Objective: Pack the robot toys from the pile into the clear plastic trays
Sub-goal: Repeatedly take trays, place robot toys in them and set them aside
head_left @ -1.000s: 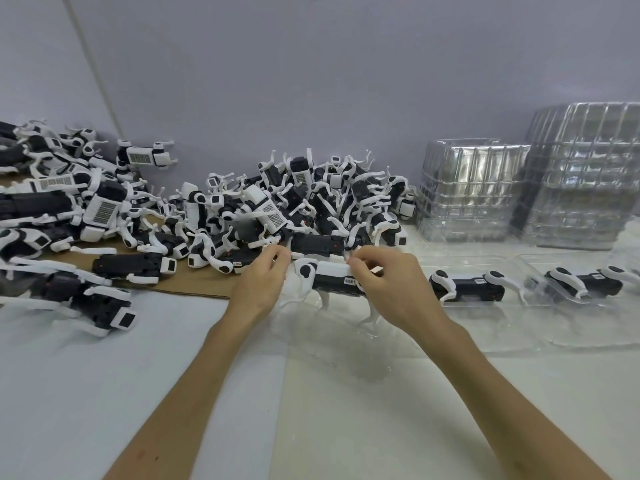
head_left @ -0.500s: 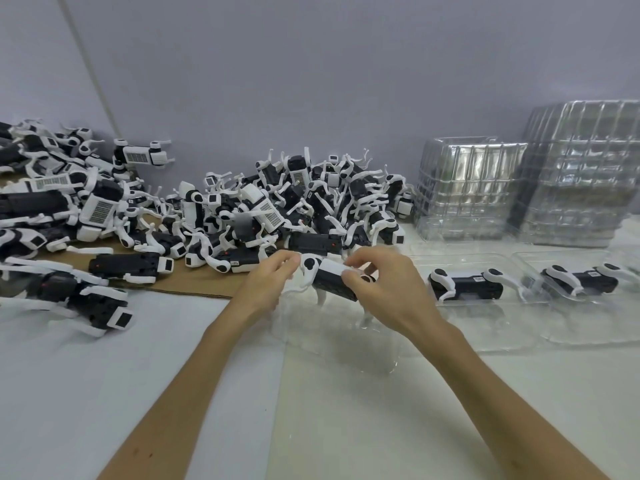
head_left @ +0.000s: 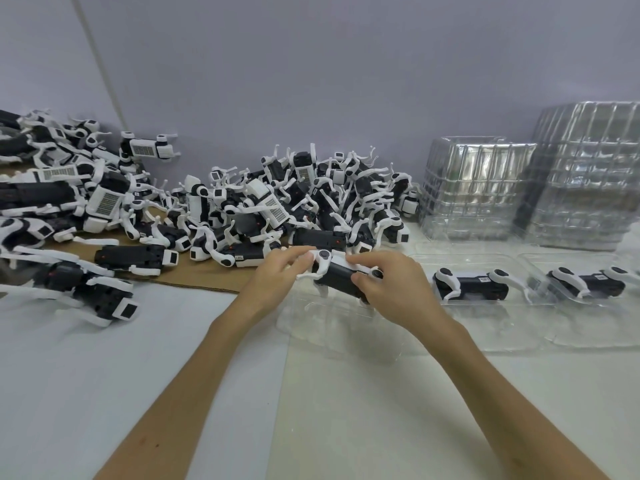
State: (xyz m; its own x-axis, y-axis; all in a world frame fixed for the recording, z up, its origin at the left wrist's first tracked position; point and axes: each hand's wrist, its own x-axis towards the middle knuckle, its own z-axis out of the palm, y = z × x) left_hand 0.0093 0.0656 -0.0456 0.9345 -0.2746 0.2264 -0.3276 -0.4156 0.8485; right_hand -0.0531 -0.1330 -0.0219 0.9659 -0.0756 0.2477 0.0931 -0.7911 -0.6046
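Robot toy [head_left: 337,273] over a clear tray [head_left: 346,329] I can barely trace
My left hand [head_left: 277,277] and right hand [head_left: 393,289] each have a grip clamped on it, fingers hiding its ends. At 3 o'clock two filled trays [head_left: 485,323], the farther cut off.

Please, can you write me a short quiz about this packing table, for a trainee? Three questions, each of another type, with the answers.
1. True or false: the left hand and the right hand both hold one robot toy.
2. Seen from the pile, where do the stacks of empty trays stand? A: to its left; B: to its right; C: in front of it.
3. How many packed toys lie in the clear trays right of the hands?
Key: 1 true; 2 B; 3 two.
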